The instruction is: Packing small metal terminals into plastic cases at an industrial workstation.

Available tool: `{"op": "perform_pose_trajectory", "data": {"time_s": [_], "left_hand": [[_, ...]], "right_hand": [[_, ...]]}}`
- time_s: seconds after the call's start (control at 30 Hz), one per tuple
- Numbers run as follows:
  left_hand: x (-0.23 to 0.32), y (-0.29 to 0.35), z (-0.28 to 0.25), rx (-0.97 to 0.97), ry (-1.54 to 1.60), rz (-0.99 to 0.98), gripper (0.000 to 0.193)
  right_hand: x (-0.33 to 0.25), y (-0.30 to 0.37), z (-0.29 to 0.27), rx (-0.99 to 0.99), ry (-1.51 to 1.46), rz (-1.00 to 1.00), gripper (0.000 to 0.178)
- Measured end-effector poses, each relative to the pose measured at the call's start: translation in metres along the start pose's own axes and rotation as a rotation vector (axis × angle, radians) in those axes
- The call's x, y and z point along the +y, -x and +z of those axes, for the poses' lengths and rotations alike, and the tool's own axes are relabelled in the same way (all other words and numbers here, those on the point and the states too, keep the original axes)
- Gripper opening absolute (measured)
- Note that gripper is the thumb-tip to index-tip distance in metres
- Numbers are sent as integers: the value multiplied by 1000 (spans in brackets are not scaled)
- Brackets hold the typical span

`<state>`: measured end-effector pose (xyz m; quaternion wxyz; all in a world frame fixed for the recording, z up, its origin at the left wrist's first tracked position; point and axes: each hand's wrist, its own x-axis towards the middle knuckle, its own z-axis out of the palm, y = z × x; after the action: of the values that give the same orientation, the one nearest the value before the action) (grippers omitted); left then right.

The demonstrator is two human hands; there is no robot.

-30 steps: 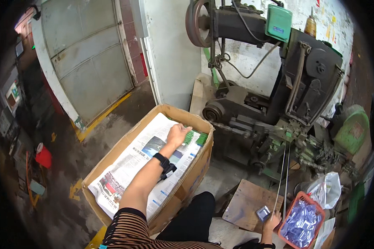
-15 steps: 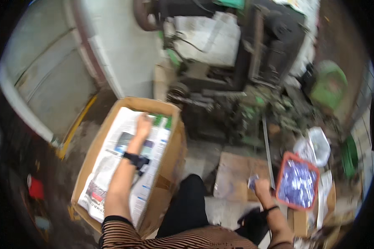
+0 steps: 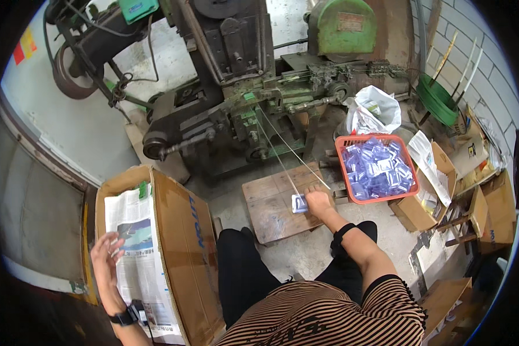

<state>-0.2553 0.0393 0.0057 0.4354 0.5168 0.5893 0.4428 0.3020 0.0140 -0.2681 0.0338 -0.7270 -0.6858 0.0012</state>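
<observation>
My left hand (image 3: 106, 260) hovers at the left rim of a tall cardboard box (image 3: 187, 254), its fingers apart and nothing in them. Sheets of newspaper (image 3: 134, 268) lie across the inside of that box, with a bit of green showing at their far end. Low over a wooden board (image 3: 265, 196), my right hand (image 3: 318, 202) grips a small clear bluish plastic packet (image 3: 299, 203) by its right side. Similar bluish plastic packets (image 3: 380, 167) fill a red plastic basket (image 3: 360, 200) to the right of that hand.
A dark, greasy machine (image 3: 230, 109) with a green cover (image 3: 343, 29) stands ahead. Two thin rods slope from it down to the board. Behind the basket sits a white plastic bag (image 3: 380, 115); a green round container (image 3: 435, 101) and open cardboard boxes (image 3: 412, 213) are at the right.
My left hand has drawn back from the newspaper's far end to the box's left rim. My right hand, still gripping the packet, is now over the board. The view has swung right.
</observation>
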Motion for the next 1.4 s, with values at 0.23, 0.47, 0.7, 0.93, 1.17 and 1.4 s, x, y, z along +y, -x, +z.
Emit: {"op": "perform_pose_trajectory", "data": {"time_s": [0.23,0.47,0.7,0.93,1.17,1.4], "left_hand": [[23,22,51,17,-9,62,38],[53,4,171,-918,-271,-510,42],[137,30,386,-1447,-620,-338,36],[267,130,530,-1541,-555,-232,35],[253,203,630,-1890,-681,-298,29],[183,239,807,-1880,-820,606,28]], "right_hand": [[7,27,-12,275,-270,225,32],[60,61,27,371,-507,388,45],[148,184,-44,288,-690,802,45],[121,516,-2,-431,-708,1294,18],[-9,707,-106,-507,-700,2170,22],[-58,657,-83,-38,-1537,2351,22]]}}
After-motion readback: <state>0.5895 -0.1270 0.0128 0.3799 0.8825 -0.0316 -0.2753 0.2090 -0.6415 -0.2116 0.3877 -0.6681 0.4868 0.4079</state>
